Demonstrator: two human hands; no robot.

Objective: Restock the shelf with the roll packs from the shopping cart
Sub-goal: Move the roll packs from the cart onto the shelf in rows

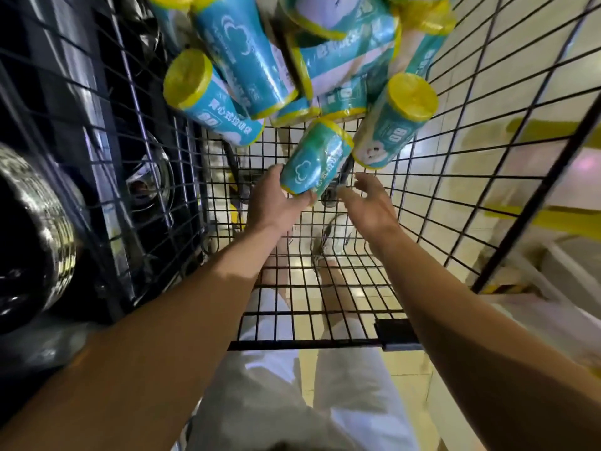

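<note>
roll pack [315, 157] tilted, near end in left hand [276, 203]

One head-worn wide-angle view looks steeply down, close, into the wire cart [325, 288].

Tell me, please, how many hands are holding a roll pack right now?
1. The left hand grips the nearest roll pack; the right hand is beside it, holding nothing.

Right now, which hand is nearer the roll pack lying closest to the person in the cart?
Left. The left hand holds the near end of the roll pack; the right hand is open just to its right, not touching.
</note>
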